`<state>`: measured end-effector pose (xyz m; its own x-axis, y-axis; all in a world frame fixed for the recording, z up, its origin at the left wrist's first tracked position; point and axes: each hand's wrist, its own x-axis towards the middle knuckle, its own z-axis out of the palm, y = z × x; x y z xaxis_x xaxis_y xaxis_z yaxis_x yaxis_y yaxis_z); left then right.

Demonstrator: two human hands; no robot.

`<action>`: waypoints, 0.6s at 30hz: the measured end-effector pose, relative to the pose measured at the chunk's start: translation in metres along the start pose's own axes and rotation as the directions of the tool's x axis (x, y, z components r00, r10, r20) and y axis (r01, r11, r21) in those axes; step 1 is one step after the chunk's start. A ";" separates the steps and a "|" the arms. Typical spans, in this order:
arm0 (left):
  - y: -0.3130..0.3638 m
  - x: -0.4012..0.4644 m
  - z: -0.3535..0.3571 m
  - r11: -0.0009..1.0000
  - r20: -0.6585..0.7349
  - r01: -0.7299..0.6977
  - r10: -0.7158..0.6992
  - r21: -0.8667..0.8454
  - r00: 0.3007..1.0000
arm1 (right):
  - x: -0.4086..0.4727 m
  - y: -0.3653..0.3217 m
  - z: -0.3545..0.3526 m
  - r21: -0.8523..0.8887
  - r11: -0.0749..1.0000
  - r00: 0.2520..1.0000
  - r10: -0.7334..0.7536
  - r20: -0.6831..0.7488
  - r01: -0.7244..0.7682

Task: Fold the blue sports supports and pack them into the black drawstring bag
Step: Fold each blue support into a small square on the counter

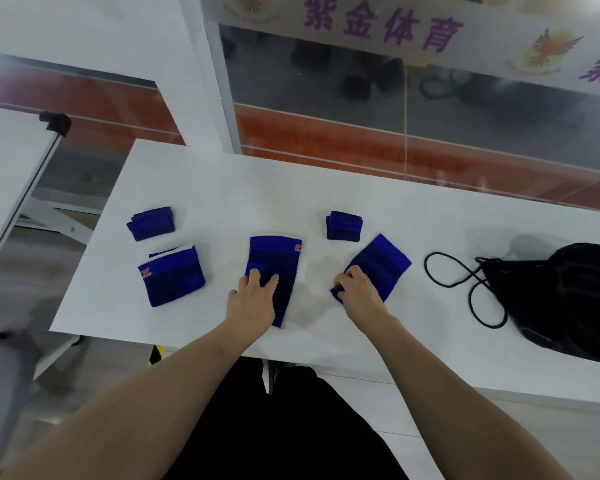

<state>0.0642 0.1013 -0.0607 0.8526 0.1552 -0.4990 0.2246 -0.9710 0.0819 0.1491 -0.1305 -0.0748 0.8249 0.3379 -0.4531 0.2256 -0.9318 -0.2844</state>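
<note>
We have five blue supports out on the white table (222, 181): two small folded ones at the back, the back-left pad (151, 223) and the back-right pad (344, 225), a larger left support (172, 277) already doubled over, and two still to do. Our left hand (252, 299) lies flat and open on the near half of the middle support (274, 268), pinning it without gripping. Our right hand (359, 292) is curled at the near corner of the right support (378, 266), fingers seemingly pinching its edge, though how firmly we cannot tell. To fold well, we judge we should lift that near edge, carry it squarely onto the far edge and press the crease flat. The bag (575, 299) lies well apart to the right, its cord (465, 285) looped on the table. The bag's mouth is hard to make out, its right side is cut off by the frame, and our palms hide the supports' near ends.
</note>
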 end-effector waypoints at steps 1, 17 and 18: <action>-0.001 0.000 0.001 1.000 0.014 0.006 -0.005 -0.022 1.000 | 0.001 -0.002 -0.002 -0.022 1.000 1.000 -0.008 -0.002 0.008; 0.009 -0.013 -0.045 0.211 -0.007 -0.029 0.104 -0.977 0.995 | -0.010 -0.072 -0.087 0.230 0.935 0.933 -0.193 -0.305 0.269; 0.008 -0.013 -0.049 0.177 -0.027 -0.040 0.076 -0.983 0.997 | -0.012 -0.077 -0.092 0.302 0.914 0.937 -0.176 -0.303 0.269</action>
<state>0.0777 0.1000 -0.0114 0.8798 0.0855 -0.4676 0.4692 0.0008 0.8831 0.1697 -0.0749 0.0308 0.8900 0.4402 -0.1187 0.2716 -0.7210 -0.6374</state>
